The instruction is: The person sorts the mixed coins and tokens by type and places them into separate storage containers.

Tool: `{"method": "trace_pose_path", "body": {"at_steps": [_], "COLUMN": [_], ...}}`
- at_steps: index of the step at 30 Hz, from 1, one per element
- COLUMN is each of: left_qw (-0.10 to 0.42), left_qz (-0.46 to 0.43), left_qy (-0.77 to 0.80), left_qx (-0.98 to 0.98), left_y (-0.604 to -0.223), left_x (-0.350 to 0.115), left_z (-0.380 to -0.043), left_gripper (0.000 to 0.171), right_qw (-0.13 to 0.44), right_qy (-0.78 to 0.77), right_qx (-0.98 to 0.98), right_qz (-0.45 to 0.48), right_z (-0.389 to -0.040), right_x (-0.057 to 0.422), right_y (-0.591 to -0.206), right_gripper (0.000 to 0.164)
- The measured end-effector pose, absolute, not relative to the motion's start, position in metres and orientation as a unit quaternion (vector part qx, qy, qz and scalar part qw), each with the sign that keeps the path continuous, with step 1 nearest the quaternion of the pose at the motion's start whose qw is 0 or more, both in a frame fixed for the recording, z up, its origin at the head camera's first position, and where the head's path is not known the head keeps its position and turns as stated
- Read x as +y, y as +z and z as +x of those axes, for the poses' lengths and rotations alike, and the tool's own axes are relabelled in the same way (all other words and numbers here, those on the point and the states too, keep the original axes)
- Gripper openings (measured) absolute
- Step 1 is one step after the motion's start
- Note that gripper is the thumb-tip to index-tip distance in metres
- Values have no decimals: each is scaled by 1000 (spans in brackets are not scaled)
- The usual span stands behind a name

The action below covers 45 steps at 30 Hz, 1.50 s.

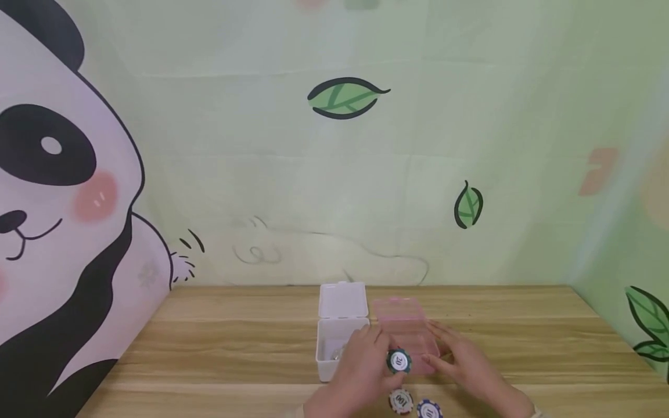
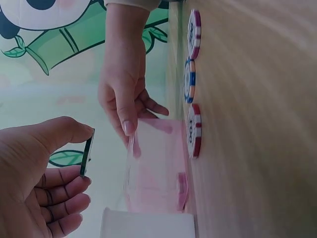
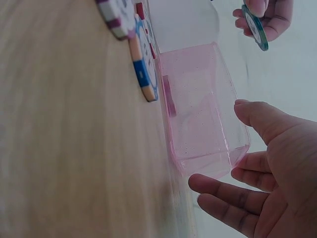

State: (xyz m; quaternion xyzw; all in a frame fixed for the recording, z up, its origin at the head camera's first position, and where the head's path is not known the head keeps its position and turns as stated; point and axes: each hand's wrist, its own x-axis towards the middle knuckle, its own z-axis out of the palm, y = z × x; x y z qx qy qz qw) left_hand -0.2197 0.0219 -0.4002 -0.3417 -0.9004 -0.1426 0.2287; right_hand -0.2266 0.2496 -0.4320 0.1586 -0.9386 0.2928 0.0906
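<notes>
Near the translucent pink plastic box [image 3: 198, 104], my left hand [image 1: 363, 363] pinches one round green-edged chip [image 1: 399, 361]; right hand [image 1: 465, 357], fingers loose, touches box. Tally: one lifted, three round striped-edge chips [image 2: 190, 80] left on wood-grain counter [image 1: 235, 348], box's near side.

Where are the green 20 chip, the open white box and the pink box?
Green 20 chip [image 1: 399, 361]: head view, on the middle of its numbered face.
Open white box [image 1: 327, 371]: head view, on its front wall.
Pink box [image 3: 200, 111]: right wrist view, on its see-through side wall.
</notes>
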Motion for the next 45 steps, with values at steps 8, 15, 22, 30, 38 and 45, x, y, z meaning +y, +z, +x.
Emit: {"method": "trace_pose_path", "body": {"at_steps": [8,15,22,30,38,45], "left_qw": [260,209,177,149,148,147], "left_qz": [-333,-316,-319,-309,-306,-308], "left_qy": [-132,-133,-126,-97,-86,-93], "left_qx": [-897,-916,-922,-934,-937,-935], "left_y": [-398,-396,-399,-402,-405,-406], "left_x": [25,30,33,38,43,43], "left_z": [-235,-244,-253,-262,-268,-272], "left_gripper": [36,36,38,38,39,39], "right_qw": [94,84,80,91,90,90], "right_qy": [291,303,303,292,298,293], "right_qx": [-939,-936,-936,-939,-936,-939], "right_qz": [160,161,158,155,163,157], "right_z": [-228,-228,-227,-227,-226,-226], "right_x": [250,250,250,249,251,249], "right_y": [-432,-434,-434,-435,-434,-433], "right_gripper": [67,68,68,67,67,67]}}
